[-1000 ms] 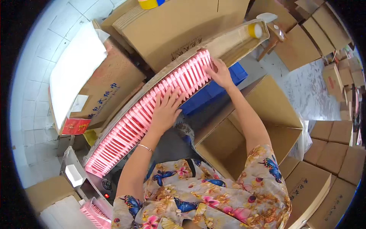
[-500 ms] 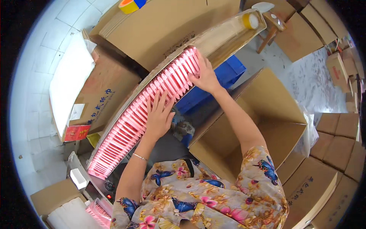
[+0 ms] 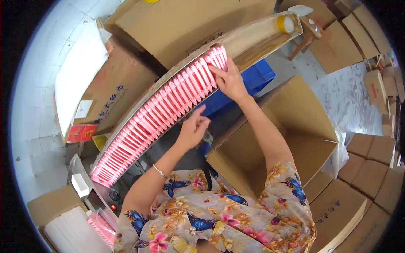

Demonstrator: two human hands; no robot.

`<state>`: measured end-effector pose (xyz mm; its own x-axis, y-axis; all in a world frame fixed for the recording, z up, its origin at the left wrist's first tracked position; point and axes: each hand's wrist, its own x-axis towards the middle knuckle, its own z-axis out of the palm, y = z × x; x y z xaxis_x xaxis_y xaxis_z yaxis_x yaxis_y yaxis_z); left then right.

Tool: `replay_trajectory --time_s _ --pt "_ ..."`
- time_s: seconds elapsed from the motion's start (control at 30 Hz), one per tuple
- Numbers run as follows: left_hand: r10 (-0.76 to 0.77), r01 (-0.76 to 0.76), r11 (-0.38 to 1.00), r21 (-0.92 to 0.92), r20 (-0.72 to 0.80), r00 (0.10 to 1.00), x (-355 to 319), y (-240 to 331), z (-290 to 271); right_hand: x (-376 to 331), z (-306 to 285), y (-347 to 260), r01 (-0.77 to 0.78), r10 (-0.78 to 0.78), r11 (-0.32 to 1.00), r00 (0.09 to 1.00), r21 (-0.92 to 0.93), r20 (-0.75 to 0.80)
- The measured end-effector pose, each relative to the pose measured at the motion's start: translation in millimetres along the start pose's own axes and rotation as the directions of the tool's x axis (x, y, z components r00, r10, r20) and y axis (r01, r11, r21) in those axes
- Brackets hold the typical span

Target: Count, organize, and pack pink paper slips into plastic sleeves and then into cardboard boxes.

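Observation:
A long row of flat, glossy pink packets [image 3: 162,107] stands on edge, side by side, in a long narrow tray [image 3: 253,44] slanting from lower left to upper right. At the row's upper right end, my right hand [image 3: 231,82] grips the last several packets. Its thumb or a finger reaches in among them, while the other fingers go round the end and are partly hidden. My left hand [image 3: 194,128] is off the row, just on the near side of the tray's edge. It holds nothing; one finger points out and the others are loosely bent.
A roll of yellow tape [image 3: 286,24] sits at the tray's far end. An open cardboard box [image 3: 301,149] stands to my right, with a blue crate [image 3: 259,76] beyond it. More pink packets [image 3: 101,227] lie at lower left near a white box [image 3: 81,185]. Closed cartons [image 3: 337,206] are stacked at right.
My left hand has lifted off the packets and moved right, toward me. My right hand stays at the row's end, its grip shifted onto the end packets. The view has shifted slightly.

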<state>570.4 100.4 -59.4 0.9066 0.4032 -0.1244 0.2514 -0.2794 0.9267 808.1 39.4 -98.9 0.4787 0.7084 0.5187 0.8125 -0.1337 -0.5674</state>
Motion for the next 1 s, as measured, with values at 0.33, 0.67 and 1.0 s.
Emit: replay_trajectory --time_s 0.33,0.67,1.0 --pt "-0.048 -0.005 0.958 -0.286 -0.177 0.983 47.6 -0.8 7.7 4.1 -2.7 4.8 0.023 -0.022 0.999 1.000 -0.023 0.018" --pt "-0.332 0.281 0.850 -0.445 -0.039 0.942 33.9 6.5 21.5 2.8 -6.5 -0.1 0.005 -0.013 0.995 0.997 0.097 0.082" --pt "-0.278 0.275 0.945 -0.175 0.008 0.960 36.7 6.7 26.3 -1.9 22.2 -33.4 -0.146 0.170 0.965 0.981 -0.217 0.093"
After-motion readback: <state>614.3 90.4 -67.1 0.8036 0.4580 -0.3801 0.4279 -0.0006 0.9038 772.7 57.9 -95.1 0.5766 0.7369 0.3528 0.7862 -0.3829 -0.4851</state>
